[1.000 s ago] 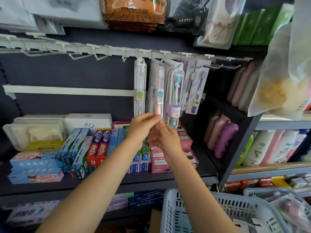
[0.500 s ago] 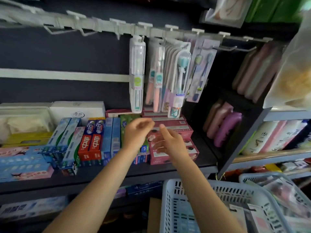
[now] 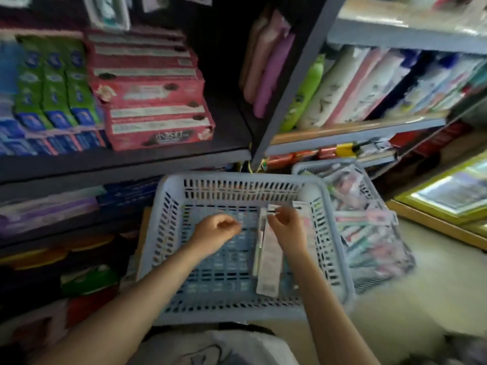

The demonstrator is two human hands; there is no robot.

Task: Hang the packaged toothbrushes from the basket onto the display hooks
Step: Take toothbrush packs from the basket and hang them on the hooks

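A pale blue plastic basket [image 3: 238,178] sits low in front of me. On its floor at the right lies a long white and pink packaged toothbrush [image 3: 269,262], with a thinner pack along its left side. My right hand [image 3: 288,229] is inside the basket, and its fingertips pinch the top end of that package. Another card [image 3: 300,205] pokes out behind that hand. My left hand [image 3: 214,229] hovers over the basket's middle, loosely curled and holding nothing. The display hooks are out of view. The frame is blurred.
A second basket [image 3: 369,233] heaped with packaged toothbrushes stands just right of the first. Dark shelves with red toothpaste boxes [image 3: 152,101] and green and blue ones are above left. Bottles [image 3: 305,93] fill the shelves at right. A framed panel [image 3: 453,191] lies at far right.
Both hands left the hanging toothbrushes and came down into the basket. My view swung down from the hooks. My right hand has taken the top of a package.
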